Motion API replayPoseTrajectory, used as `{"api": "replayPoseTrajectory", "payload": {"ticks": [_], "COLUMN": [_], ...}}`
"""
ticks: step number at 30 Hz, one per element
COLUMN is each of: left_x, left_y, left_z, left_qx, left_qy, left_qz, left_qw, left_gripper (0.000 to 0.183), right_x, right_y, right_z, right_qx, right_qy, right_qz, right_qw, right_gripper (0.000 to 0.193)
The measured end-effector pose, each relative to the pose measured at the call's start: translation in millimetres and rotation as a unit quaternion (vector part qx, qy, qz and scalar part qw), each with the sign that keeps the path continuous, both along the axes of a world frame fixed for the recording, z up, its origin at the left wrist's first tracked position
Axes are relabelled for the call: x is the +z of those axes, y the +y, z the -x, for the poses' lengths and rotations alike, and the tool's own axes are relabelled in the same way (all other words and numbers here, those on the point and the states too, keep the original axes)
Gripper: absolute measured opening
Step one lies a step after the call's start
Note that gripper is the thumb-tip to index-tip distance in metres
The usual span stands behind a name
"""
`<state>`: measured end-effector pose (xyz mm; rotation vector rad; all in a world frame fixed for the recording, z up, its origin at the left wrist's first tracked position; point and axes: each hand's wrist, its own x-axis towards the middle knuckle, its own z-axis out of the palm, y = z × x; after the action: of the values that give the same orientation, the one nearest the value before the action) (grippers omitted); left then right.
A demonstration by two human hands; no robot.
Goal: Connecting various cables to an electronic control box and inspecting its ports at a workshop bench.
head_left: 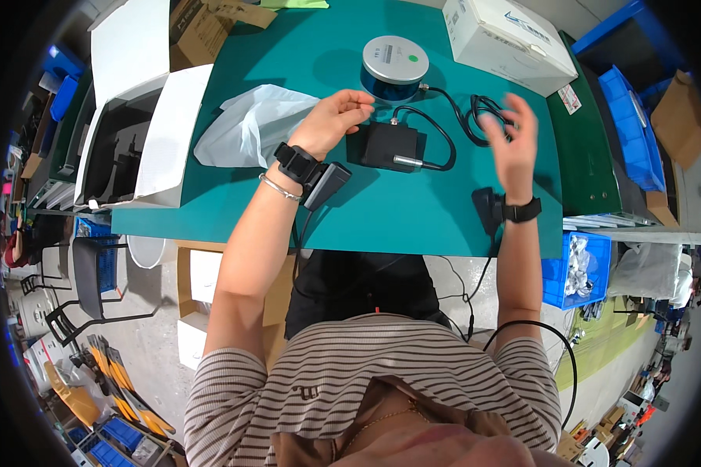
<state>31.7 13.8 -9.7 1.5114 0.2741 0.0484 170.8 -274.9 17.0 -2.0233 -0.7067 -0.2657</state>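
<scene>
My left hand (335, 123) is over the green table, fingers curled in toward the thumb. Its fingertips come close to a flat black box (389, 144); anything between them is too small or hidden to make out. A black cable (452, 144) loops beside the box, with a metal plug lying across its front edge. Behind it stands a round device (396, 61) with a silver top, dark sides and a green dot. From its side connector another black cable runs to a coil (475, 117). Near that coil, my right hand (514, 148) is raised, blurred, fingers apart and holding nothing visible.
A crumpled white plastic bag (245, 128) lies left of my left hand. Beyond it, an open white box (160, 148) with a dark lining sits at the table's left edge. A closed white box (510, 43) stands back right. Blue bins (631, 124) are off to the right.
</scene>
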Motion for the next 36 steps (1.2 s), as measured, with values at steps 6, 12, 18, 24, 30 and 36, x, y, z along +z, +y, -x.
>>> {"api": "replayPoseTrajectory", "payload": {"ticks": [6,12,18,24,30,36], "left_x": [-1,0,0,1,8,12], "left_y": [0,0,2,-1,-3,-14], "left_z": [-1,0,0,2,2,9], "left_qx": [0.002,0.007,0.001,0.011,-0.011,-0.081], "left_qy": [-0.002,-0.006,-0.017,-0.021,-0.018,-0.039], "left_qz": [0.011,0.007,0.024,0.054,0.075,0.107], "left_qw": [1.000,1.000,1.000,0.998,0.997,0.990], "left_gripper": [0.033,0.034,0.036,0.038,0.039,0.043], "right_x": [9,-2,30,68,85,87], "right_y": [52,70,41,-4,-9,10], "right_z": [65,70,51,8,13,33], "right_qx": [0.267,0.226,0.228,0.132,0.217,0.329], "right_qy": [-0.090,-0.055,-0.025,0.353,0.422,0.291], "right_qz": [0.249,0.240,0.129,-0.126,-0.210,-0.079], "right_qw": [0.927,0.942,0.965,0.918,0.855,0.895], "right_gripper": [0.091,0.078,0.061,0.038,0.042,0.076]}}
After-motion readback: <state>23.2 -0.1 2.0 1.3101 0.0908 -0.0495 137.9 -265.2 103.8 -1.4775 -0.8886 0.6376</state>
